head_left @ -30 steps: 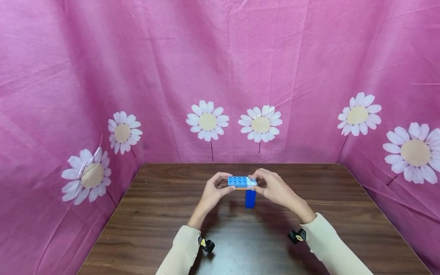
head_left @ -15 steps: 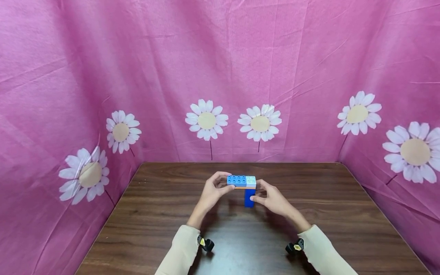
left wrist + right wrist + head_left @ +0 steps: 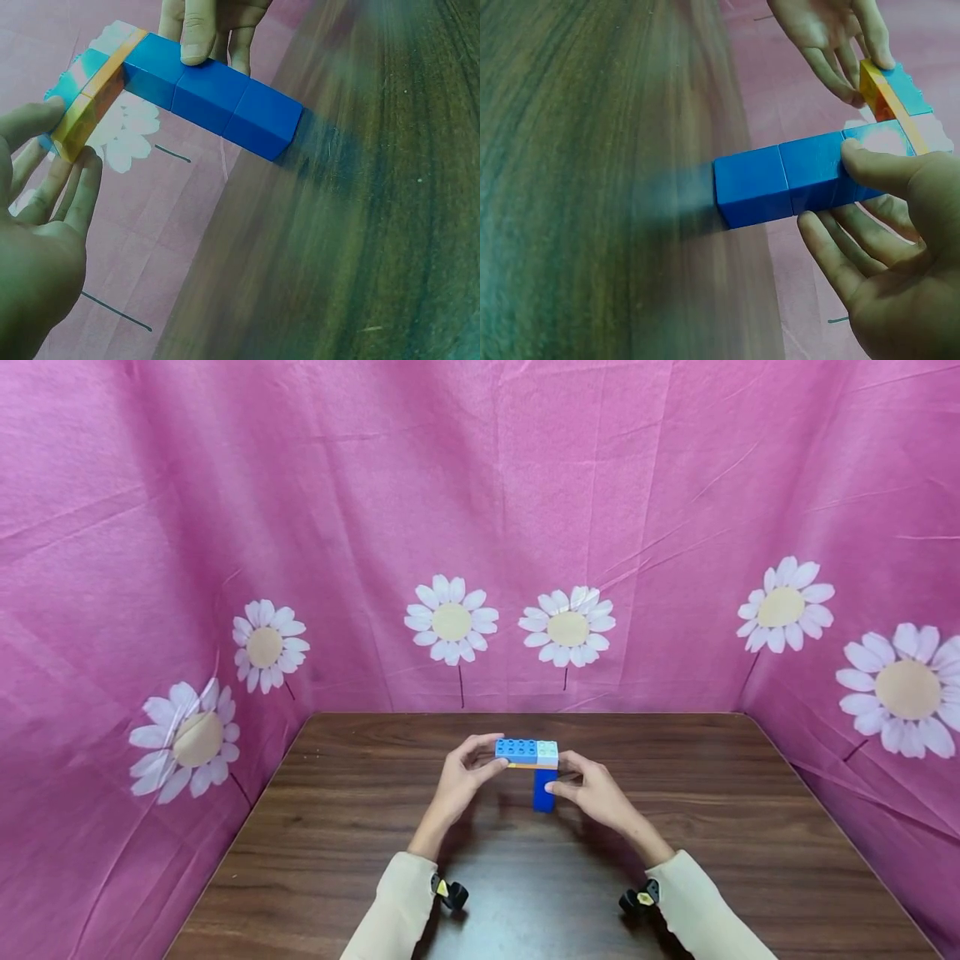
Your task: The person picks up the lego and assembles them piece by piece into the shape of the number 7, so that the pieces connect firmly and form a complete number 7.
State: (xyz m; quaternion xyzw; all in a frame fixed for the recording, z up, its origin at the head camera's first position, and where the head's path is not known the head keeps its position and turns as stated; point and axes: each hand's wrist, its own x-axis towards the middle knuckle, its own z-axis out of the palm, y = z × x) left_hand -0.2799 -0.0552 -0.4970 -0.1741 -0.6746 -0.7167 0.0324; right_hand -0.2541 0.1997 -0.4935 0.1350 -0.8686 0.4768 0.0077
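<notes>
A column of several dark blue toy bricks (image 3: 542,797) stands upright on the table, its lower end at the wood. Across its top lies a thin orange and yellow layer (image 3: 84,112), which juts out to the left. On that layer sit a light blue brick (image 3: 516,751) and, at the right end, a white brick (image 3: 547,752). My left hand (image 3: 459,779) pinches the overhanging left end between thumb and fingers. My right hand (image 3: 596,795) grips the blue column, thumb on the near face (image 3: 866,161) and fingers behind it.
The dark wooden table (image 3: 360,793) reaches back to a pink cloth (image 3: 510,485) printed with daisies, which hangs on three sides. Small black devices (image 3: 639,897) are worn at both wrists.
My right hand has let go of the white brick on top and moved down to the blue column. My left hand keeps its hold on the left end.
</notes>
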